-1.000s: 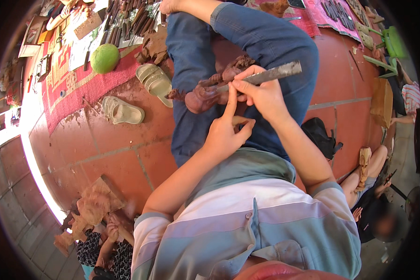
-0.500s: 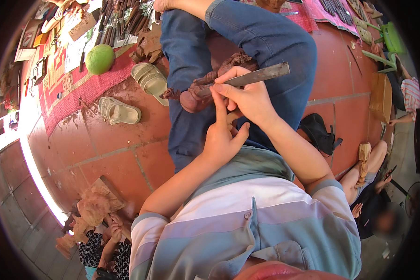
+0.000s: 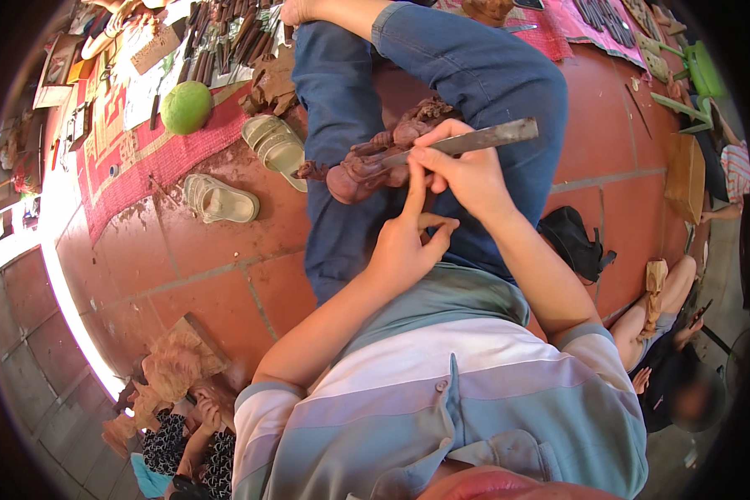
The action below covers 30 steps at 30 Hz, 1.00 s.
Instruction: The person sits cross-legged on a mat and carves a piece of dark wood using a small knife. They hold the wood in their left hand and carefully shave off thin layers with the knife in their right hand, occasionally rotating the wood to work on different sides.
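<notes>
The chisel's (image 3: 467, 142) tip is hidden behind the right hand (image 3: 467, 179).

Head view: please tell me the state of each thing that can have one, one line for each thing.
Wooden figure: lying across the lap, pressed by a finger of the left hand.
Flat metal chisel: gripped in the right hand, tip against the figure.
Sandals: off the feet, lying apart on the red tiled floor.
Green round fruit: whole, resting on the red mat.
Black bag: lying slumped on the floor.
</notes>
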Each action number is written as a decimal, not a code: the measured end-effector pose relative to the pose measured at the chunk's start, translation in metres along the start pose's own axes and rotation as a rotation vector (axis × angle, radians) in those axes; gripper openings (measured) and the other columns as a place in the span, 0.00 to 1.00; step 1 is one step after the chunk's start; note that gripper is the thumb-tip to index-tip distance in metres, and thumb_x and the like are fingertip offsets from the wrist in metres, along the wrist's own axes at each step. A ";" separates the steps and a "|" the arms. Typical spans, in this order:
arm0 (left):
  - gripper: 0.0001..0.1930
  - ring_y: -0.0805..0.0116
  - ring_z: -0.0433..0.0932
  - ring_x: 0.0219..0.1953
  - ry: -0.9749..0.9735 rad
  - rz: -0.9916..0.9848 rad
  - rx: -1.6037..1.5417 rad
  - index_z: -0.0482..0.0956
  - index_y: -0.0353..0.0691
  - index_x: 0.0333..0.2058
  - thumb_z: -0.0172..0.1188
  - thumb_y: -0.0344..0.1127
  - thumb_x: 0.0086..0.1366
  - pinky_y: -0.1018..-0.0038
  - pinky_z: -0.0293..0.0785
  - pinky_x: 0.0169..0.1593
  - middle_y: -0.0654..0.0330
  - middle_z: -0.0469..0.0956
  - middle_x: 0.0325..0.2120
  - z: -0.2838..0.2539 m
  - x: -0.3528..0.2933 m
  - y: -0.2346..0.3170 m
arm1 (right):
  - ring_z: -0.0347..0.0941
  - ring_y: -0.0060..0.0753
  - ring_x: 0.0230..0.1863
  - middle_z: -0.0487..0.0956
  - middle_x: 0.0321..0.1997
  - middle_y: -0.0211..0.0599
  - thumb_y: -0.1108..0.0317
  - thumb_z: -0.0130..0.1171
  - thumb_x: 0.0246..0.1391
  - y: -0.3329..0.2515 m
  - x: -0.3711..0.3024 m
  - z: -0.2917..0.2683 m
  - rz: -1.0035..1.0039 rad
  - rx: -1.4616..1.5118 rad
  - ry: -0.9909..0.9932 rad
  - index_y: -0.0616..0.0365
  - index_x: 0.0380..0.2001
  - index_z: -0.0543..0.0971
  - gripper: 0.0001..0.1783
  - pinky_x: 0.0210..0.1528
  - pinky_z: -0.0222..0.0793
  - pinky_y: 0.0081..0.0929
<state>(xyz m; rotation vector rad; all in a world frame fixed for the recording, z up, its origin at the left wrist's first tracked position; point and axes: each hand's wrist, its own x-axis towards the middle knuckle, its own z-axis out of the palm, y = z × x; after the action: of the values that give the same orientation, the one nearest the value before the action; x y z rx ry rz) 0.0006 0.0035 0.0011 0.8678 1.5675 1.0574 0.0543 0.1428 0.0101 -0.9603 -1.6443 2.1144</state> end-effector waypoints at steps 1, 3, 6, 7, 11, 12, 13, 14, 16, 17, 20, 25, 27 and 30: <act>0.47 0.78 0.75 0.23 0.013 0.002 -0.017 0.20 0.43 0.62 0.52 0.24 0.59 0.83 0.74 0.28 0.55 0.79 0.35 -0.001 0.000 0.001 | 0.65 0.11 0.17 0.77 0.24 0.31 0.73 0.60 0.49 -0.002 0.001 -0.003 -0.007 -0.034 0.035 0.61 0.29 0.74 0.06 0.19 0.60 0.10; 0.48 0.78 0.75 0.23 0.040 0.017 -0.055 0.20 0.43 0.62 0.52 0.24 0.59 0.83 0.74 0.28 0.55 0.79 0.36 -0.001 0.001 0.002 | 0.68 0.12 0.17 0.76 0.21 0.29 0.73 0.61 0.47 -0.002 0.002 0.005 -0.008 0.042 0.058 0.61 0.28 0.75 0.05 0.19 0.64 0.12; 0.48 0.79 0.74 0.24 0.179 0.106 -0.136 0.20 0.46 0.62 0.52 0.23 0.59 0.83 0.74 0.28 0.54 0.77 0.37 0.009 -0.006 -0.008 | 0.66 0.12 0.18 0.76 0.23 0.29 0.73 0.60 0.49 -0.010 -0.003 0.018 0.025 0.043 -0.022 0.61 0.31 0.74 0.06 0.19 0.60 0.10; 0.48 0.79 0.74 0.23 0.188 0.078 -0.140 0.19 0.46 0.62 0.52 0.24 0.59 0.83 0.74 0.28 0.55 0.77 0.37 0.009 -0.005 -0.008 | 0.66 0.12 0.18 0.76 0.23 0.29 0.72 0.60 0.49 -0.008 -0.001 0.018 0.044 0.049 -0.034 0.61 0.31 0.74 0.07 0.20 0.60 0.10; 0.50 0.74 0.73 0.17 0.069 0.011 -0.101 0.27 0.43 0.63 0.58 0.30 0.54 0.81 0.70 0.25 0.58 0.81 0.34 0.004 0.005 -0.003 | 0.67 0.13 0.18 0.77 0.25 0.33 0.73 0.59 0.49 0.002 0.001 -0.004 0.001 0.006 0.013 0.62 0.31 0.74 0.07 0.20 0.61 0.11; 0.50 0.74 0.73 0.17 0.101 0.016 -0.112 0.26 0.43 0.63 0.58 0.30 0.55 0.81 0.70 0.25 0.57 0.81 0.34 0.004 0.003 -0.001 | 0.67 0.13 0.18 0.77 0.25 0.32 0.73 0.59 0.49 0.000 0.001 -0.001 0.007 0.059 0.013 0.62 0.31 0.74 0.07 0.20 0.61 0.11; 0.50 0.74 0.74 0.18 0.132 0.017 -0.131 0.26 0.42 0.63 0.58 0.30 0.55 0.81 0.70 0.25 0.57 0.81 0.34 0.007 -0.001 -0.001 | 0.67 0.13 0.18 0.77 0.25 0.32 0.73 0.59 0.50 -0.002 -0.001 0.006 0.018 0.107 0.014 0.62 0.31 0.74 0.06 0.20 0.61 0.11; 0.49 0.80 0.73 0.22 0.133 0.077 -0.109 0.20 0.49 0.62 0.52 0.23 0.58 0.84 0.72 0.27 0.56 0.78 0.36 0.007 -0.005 -0.005 | 0.67 0.13 0.19 0.76 0.24 0.32 0.72 0.60 0.50 -0.011 -0.004 0.012 0.033 0.080 0.004 0.61 0.31 0.74 0.07 0.20 0.61 0.11; 0.50 0.80 0.73 0.21 0.158 0.065 -0.115 0.19 0.50 0.62 0.52 0.23 0.58 0.84 0.71 0.27 0.56 0.78 0.36 0.010 -0.006 -0.007 | 0.69 0.15 0.18 0.77 0.23 0.31 0.73 0.61 0.46 -0.008 -0.004 0.015 0.052 0.094 -0.030 0.62 0.28 0.74 0.07 0.21 0.65 0.12; 0.50 0.80 0.72 0.21 0.171 0.058 -0.118 0.18 0.50 0.62 0.52 0.23 0.58 0.84 0.71 0.27 0.56 0.79 0.35 0.011 -0.006 -0.007 | 0.69 0.15 0.18 0.77 0.23 0.31 0.73 0.61 0.46 -0.003 -0.003 0.013 0.053 0.093 -0.029 0.62 0.28 0.74 0.07 0.22 0.65 0.12; 0.49 0.80 0.73 0.22 0.045 -0.013 -0.066 0.22 0.50 0.63 0.53 0.23 0.58 0.83 0.72 0.28 0.57 0.79 0.36 0.000 0.001 0.001 | 0.71 0.15 0.20 0.77 0.24 0.33 0.73 0.60 0.47 0.002 0.000 -0.002 -0.025 0.023 0.042 0.62 0.28 0.75 0.06 0.23 0.66 0.12; 0.50 0.79 0.74 0.22 0.203 0.122 -0.036 0.19 0.46 0.62 0.53 0.23 0.58 0.83 0.72 0.28 0.55 0.79 0.37 0.008 -0.014 -0.007 | 0.69 0.14 0.22 0.77 0.26 0.32 0.73 0.60 0.49 -0.005 -0.006 0.020 0.018 0.075 -0.060 0.62 0.31 0.75 0.06 0.25 0.64 0.11; 0.51 0.79 0.74 0.22 0.156 0.059 -0.087 0.16 0.45 0.61 0.53 0.23 0.58 0.82 0.72 0.28 0.54 0.78 0.37 0.006 -0.010 -0.008 | 0.68 0.13 0.22 0.77 0.25 0.31 0.72 0.61 0.48 -0.004 -0.002 0.017 0.005 0.051 -0.089 0.62 0.31 0.75 0.07 0.24 0.63 0.11; 0.50 0.76 0.76 0.22 0.078 0.006 -0.041 0.17 0.45 0.61 0.53 0.26 0.59 0.82 0.72 0.28 0.55 0.80 0.34 0.002 -0.008 -0.001 | 0.68 0.13 0.21 0.76 0.24 0.30 0.71 0.61 0.48 -0.005 0.000 0.008 0.023 0.078 -0.099 0.61 0.30 0.75 0.07 0.23 0.63 0.11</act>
<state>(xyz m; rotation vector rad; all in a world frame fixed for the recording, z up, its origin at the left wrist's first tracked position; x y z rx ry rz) 0.0048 -0.0032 0.0028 0.8123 1.6025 1.1359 0.0487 0.1385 0.0160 -0.8673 -1.5898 2.2571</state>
